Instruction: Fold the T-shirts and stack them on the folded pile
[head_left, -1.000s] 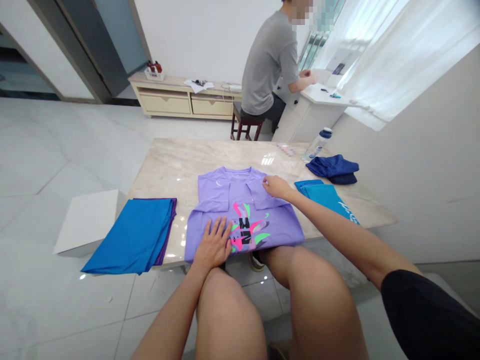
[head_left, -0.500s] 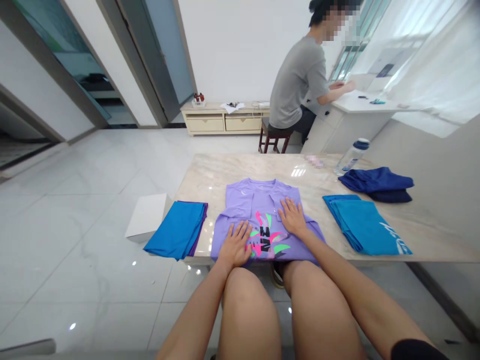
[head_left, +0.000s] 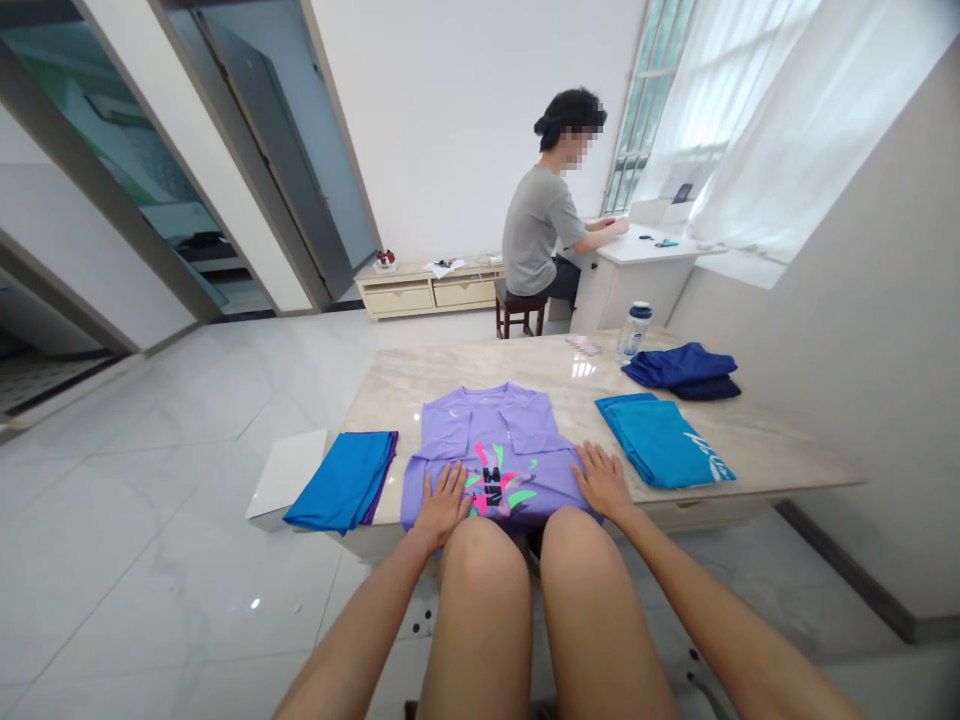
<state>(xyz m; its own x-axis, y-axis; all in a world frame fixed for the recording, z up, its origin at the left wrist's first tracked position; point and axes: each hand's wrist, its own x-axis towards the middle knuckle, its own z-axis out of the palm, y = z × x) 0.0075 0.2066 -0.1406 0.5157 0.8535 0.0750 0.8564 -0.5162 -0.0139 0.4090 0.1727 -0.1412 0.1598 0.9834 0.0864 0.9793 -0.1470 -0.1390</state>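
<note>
A purple T-shirt [head_left: 442,470] with a pink, green and black print lies on the marble-topped table [head_left: 465,362], its sleeves folded inward and its lower end at the front edge. My left hand [head_left: 444,508] rests flat on the shirt's lower left part, fingers spread. At the shirt's right edge, my right hand [head_left: 602,480] lies open, palm down; whether it touches cloth or tabletop there I cannot tell exactly. Left of the shirt is a folded blue garment [head_left: 345,480] over a purple one. A folded teal garment [head_left: 660,440] with white lettering lies to the right.
Dark blue clothing [head_left: 682,368] and a clear water bottle [head_left: 634,332] stand at the table's far right. A white box [head_left: 281,475] is beyond the left edge. Another person [head_left: 536,230] sits at a white desk [head_left: 637,250] behind. A low cabinet [head_left: 412,292] lines the wall.
My right hand has moved off the shirt's upper right part to its right edge. My left hand stays on the lower left. The camera view has tilted up and shifted.
</note>
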